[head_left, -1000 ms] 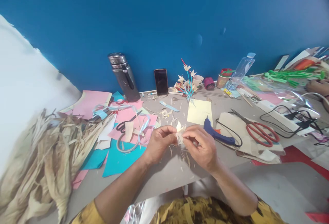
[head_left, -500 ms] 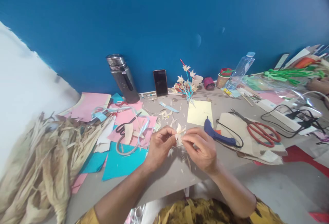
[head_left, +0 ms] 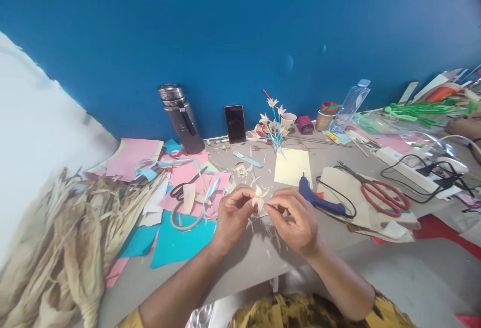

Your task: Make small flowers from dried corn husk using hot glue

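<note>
1. Together, the left hand (head_left: pixel 233 215) and the right hand (head_left: pixel 295 220) met over the middle of the grey work surface (head_left: pixel 263 258), both pinching a small cream flower made of dried husk petals (head_left: pixel 258 197).
2. Fingers of each hand were closed on the flower's base from either side, with the petals fanning upward between the fingertips, just above the surface.
3. Just right of the right hand lay a blue hot-glue gun (head_left: pixel 317 199) with its black cord, and beyond it a pale yellow paper square (head_left: pixel 292 167).
4. Farther right, red-handled scissors (head_left: pixel 379 190) rested on cream husk sheets.
5. Left of the hands, pink and turquoise paper sheets (head_left: pixel 176 237) lay scattered, with black-handled scissors (head_left: pixel 180 187) on top.
6. At the far left a heap of dried corn husks (head_left: pixel 67 248) spread along the surface edge.
7. Against the blue wall stood a dark steel flask (head_left: pixel 182 117), a black phone (head_left: pixel 235 124) and a bunch of finished husk flowers on blue stems (head_left: pixel 274 122).
</note>
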`<control>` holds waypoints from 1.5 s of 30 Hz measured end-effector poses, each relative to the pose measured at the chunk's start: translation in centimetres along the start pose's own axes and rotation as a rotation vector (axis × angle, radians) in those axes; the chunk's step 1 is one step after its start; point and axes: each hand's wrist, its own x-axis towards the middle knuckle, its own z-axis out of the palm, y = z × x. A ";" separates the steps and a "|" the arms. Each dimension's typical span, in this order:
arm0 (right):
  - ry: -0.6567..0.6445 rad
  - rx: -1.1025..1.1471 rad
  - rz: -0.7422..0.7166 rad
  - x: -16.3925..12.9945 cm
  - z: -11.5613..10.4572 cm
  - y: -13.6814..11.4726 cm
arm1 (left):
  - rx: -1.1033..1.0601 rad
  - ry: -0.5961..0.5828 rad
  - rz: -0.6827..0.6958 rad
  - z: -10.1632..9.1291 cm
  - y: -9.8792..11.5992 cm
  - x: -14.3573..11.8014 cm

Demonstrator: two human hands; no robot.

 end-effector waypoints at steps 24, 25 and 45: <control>0.038 -0.083 -0.081 -0.1 1.1 -0.1 | 0.022 0.043 0.004 0.4 0.2 -0.5; 0.039 -0.072 -0.078 -0.1 1.1 -0.1 | 0.017 0.045 0.003 0.4 0.2 -0.5; -0.217 0.440 0.671 -0.2 0.2 -0.3 | -0.211 -0.001 -0.184 -0.3 -0.5 -0.3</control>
